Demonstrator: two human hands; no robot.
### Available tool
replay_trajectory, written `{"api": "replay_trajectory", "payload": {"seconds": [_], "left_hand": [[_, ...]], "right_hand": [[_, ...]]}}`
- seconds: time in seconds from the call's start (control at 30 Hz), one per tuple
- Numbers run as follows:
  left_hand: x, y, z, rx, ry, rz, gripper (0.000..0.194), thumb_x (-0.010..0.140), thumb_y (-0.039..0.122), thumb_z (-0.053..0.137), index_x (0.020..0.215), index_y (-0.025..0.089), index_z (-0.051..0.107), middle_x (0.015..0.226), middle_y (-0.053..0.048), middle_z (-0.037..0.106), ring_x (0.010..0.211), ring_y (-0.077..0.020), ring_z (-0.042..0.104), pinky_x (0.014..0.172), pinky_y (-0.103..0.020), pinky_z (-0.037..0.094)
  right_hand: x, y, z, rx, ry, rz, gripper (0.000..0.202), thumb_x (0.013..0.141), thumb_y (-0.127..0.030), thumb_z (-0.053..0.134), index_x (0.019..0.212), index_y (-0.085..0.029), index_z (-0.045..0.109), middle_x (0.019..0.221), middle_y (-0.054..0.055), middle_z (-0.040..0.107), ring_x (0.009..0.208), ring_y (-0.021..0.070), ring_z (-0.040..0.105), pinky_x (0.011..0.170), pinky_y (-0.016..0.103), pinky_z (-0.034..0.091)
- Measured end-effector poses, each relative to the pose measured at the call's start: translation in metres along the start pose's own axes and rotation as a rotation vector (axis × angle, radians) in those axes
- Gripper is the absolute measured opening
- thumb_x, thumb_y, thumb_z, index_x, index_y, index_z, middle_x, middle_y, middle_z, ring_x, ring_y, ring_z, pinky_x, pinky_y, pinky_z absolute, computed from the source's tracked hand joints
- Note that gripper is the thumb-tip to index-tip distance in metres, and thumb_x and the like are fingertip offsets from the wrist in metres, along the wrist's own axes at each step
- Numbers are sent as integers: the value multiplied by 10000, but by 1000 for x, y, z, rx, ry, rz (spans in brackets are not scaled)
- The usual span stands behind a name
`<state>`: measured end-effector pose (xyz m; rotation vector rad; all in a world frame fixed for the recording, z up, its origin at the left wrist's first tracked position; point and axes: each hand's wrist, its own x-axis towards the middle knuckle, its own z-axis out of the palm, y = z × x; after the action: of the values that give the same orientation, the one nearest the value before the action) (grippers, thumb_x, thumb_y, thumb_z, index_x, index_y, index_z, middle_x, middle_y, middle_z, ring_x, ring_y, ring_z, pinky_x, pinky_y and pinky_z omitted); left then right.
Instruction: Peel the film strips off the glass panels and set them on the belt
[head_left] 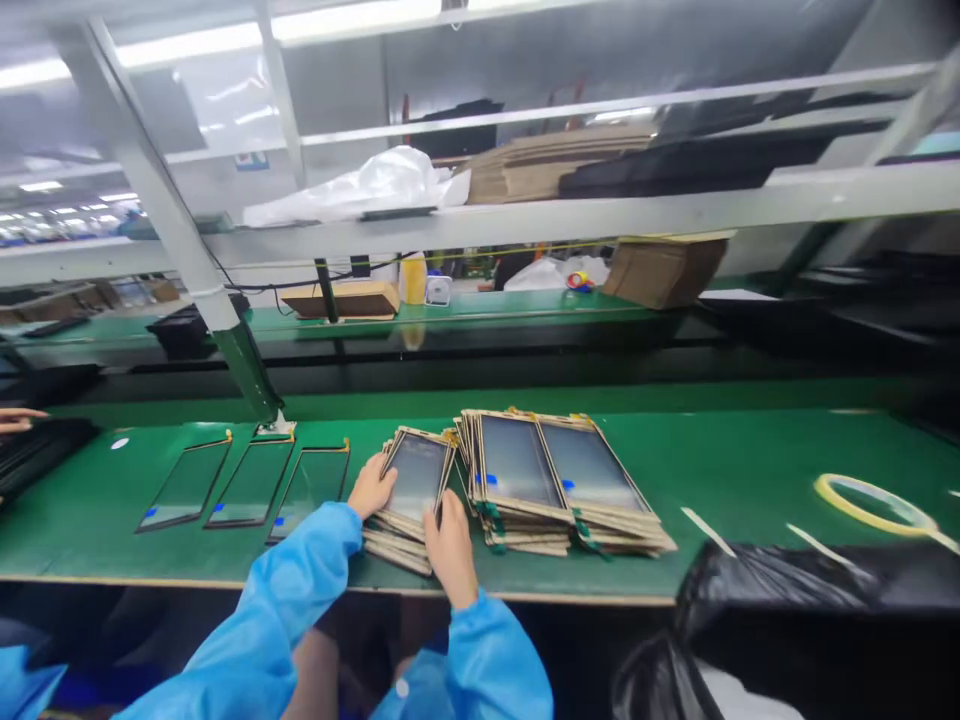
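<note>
My left hand (371,487) grips the left edge of a short stack of framed glass panels (416,470), thumb over the front. On the opposite edge, my right hand (452,545) holds the same stack, its fingers wrapped round the side. The top panel is dark glass with a pale border; the layers below are tan-edged and slightly uneven. Close by on the right stand two taller stacks of similar panels (521,462), with blue tabs and green strips. Three separate thin black-framed glass panels (251,482) lie in a row to the left.
A yellow tape roll (874,505) lies on the green bench (750,450), near pale strips and a black plastic bag (795,580). A post (244,370) rises behind the loose panels. Another person's hand (19,420) shows at far left. A shelf (540,232) crosses above.
</note>
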<state>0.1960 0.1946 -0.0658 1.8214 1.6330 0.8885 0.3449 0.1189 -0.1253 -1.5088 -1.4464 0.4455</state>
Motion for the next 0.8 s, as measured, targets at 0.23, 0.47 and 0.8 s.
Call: {"api": "replay_trajectory", "payload": {"seconds": [0.23,0.47,0.8], "left_hand": [[-1,-4,-7,-113,78,-114,296,763,288,678,1032,168,648,1280,-128,562,1266,-272,458,1119,-469,270],[-9,23,-11,-459,-32,-225,509,679,463,692,1066,155,574,1218,-181,612,1076,-276,605,902,-417,478],[-122,55,-65,-852,-8,-493,643,684,490,750,1185,191,481,1244,-168,619,945,-233,681,714,-272,533]], "right_hand": [[-18,13,8,133,-4,43,648,930,-543,311,1361,-68,402,1386,199,421,1274,326,415,1035,463,373],[-16,13,-5,165,-63,61,621,941,-533,314,1370,-93,405,1457,190,316,1333,337,324,1045,516,347],[-3,-42,-78,925,-264,376,609,892,-661,381,1165,-159,591,1193,175,600,1029,283,604,724,364,521]]}}
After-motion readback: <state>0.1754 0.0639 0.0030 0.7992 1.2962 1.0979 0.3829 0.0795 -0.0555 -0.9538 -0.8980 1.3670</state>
